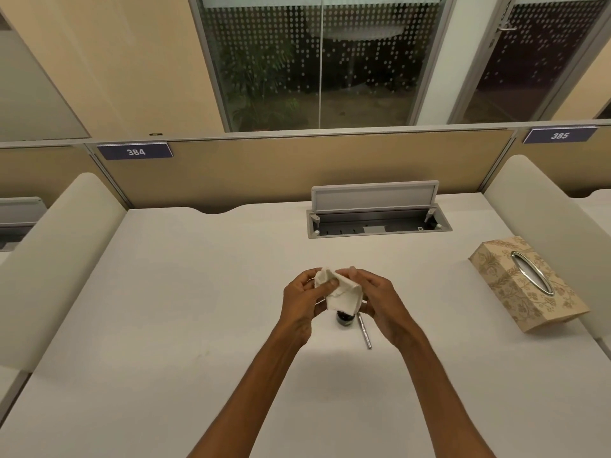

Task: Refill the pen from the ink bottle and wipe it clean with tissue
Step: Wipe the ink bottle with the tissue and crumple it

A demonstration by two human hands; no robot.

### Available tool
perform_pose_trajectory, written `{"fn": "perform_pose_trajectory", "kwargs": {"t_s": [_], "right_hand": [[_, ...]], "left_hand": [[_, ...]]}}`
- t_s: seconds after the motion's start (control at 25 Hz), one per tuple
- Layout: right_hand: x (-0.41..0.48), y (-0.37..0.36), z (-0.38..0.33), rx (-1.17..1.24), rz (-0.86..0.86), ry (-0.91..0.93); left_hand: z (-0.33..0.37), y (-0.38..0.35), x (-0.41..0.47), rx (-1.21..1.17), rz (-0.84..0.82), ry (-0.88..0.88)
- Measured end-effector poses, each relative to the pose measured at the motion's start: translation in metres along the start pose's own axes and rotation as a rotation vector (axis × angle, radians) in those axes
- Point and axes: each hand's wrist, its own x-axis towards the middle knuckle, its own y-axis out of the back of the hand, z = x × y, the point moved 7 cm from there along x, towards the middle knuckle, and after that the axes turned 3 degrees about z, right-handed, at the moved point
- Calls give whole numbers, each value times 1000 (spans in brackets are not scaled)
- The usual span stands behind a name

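Both my hands hold a folded white tissue [337, 290] above the middle of the desk. My left hand [302, 299] pinches its left end and my right hand [380, 300] grips its right side. Whatever the tissue is wrapped around is hidden. Just below the tissue a small dark ink bottle [345, 318] stands on the desk, partly covered. A silver pen part [364, 332] lies flat to the right of the bottle, pointing toward me.
A patterned tissue box [525, 285] lies at the right on the white desk [165, 309]. An open grey cable tray [380, 223] sits at the back. Padded dividers stand on both sides, and a partition runs along the rear.
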Motion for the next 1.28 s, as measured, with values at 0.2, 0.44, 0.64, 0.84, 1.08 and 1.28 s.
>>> {"fn": "perform_pose_trajectory", "kwargs": {"t_s": [0.2,0.44,0.64,0.84,1.08,1.28], "right_hand": [[-11,-29,-10,77,-91,30],[-6,-43,-8,49,166,107],[1,-53,-11,-15,93,125],[-2,-69,-16,-32,-10,167],[-15,-103,-21,-13,-291,139],[-35,-132,-25,-52,-370,222]], "left_hand": [[15,22,-9,29,54,-82],[25,25,-31,175,16,-294],[28,43,-37,95,93,-249],[29,55,-52,117,222,-257],[40,86,-85,20,464,-356],[41,109,-121,6,555,-399]]}}
